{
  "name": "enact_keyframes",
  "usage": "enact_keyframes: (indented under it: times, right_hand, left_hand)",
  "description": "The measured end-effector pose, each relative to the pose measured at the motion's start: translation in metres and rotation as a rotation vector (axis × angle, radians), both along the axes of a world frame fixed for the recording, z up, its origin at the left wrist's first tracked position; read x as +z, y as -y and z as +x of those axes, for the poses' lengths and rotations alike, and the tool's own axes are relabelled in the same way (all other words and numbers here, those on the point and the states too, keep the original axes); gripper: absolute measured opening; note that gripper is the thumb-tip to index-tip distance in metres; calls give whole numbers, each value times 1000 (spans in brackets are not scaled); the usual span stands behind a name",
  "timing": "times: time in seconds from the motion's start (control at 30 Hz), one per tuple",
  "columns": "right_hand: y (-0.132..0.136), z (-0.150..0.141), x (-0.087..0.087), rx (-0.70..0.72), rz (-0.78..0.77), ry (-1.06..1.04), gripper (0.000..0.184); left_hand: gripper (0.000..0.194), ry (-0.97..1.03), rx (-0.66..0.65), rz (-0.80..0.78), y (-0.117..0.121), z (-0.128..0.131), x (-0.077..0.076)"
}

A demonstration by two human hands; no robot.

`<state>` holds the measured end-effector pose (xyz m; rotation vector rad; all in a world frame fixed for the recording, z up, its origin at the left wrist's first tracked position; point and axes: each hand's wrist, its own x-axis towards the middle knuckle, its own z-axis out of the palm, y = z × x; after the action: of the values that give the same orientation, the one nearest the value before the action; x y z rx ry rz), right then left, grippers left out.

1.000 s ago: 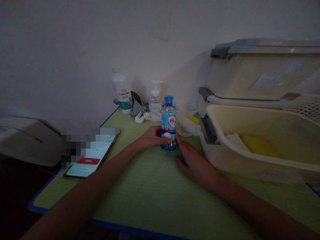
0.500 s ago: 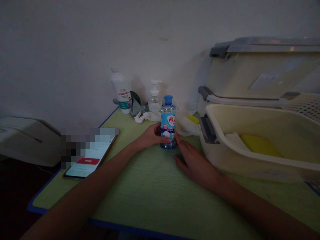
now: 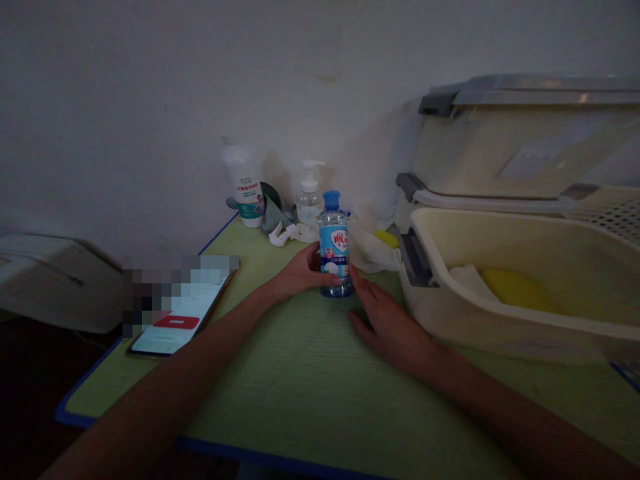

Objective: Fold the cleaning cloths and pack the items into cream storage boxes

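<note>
A small clear bottle (image 3: 334,240) with a blue cap and a blue label stands on the green table (image 3: 280,393), leaning slightly left. My left hand (image 3: 300,273) wraps its fingers round the lower part of the bottle. Just to the bottle's right, my right hand (image 3: 387,323) lies flat on the table with fingers stretched out, its fingertips beside the bottle's base.
A phone (image 3: 183,313) with a lit screen lies at the table's left edge. At the back by the wall stand a white bottle (image 3: 244,187), a pump dispenser (image 3: 309,197) and crumpled cloths (image 3: 295,232). A cream plastic tub (image 3: 500,313) holding a yellow item fills the right side.
The bottle has shifted a little to the left and tilted in my left hand. My right hand has stayed where it was.
</note>
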<state>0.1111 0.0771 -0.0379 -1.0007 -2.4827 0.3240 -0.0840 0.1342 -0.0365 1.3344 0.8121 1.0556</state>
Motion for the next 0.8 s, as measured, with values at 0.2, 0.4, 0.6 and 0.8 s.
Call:
enact_keyframes:
  times: [0.2, 0.4, 0.6, 0.8]
  right_hand:
    - [0, 0, 0, 10, 7, 7, 76]
    - [0, 0, 1, 0, 12, 22, 74]
    - [-1, -2, 1, 8, 9, 15, 74]
    - [-1, -1, 1, 3, 12, 19, 73]
  left_hand:
    - [71, 16, -6, 3, -1, 0, -1]
    - [70, 16, -13, 0, 0, -1, 0]
    - [74, 48, -28, -6, 0, -2, -1]
    - [66, 69, -70, -2, -1, -3, 0]
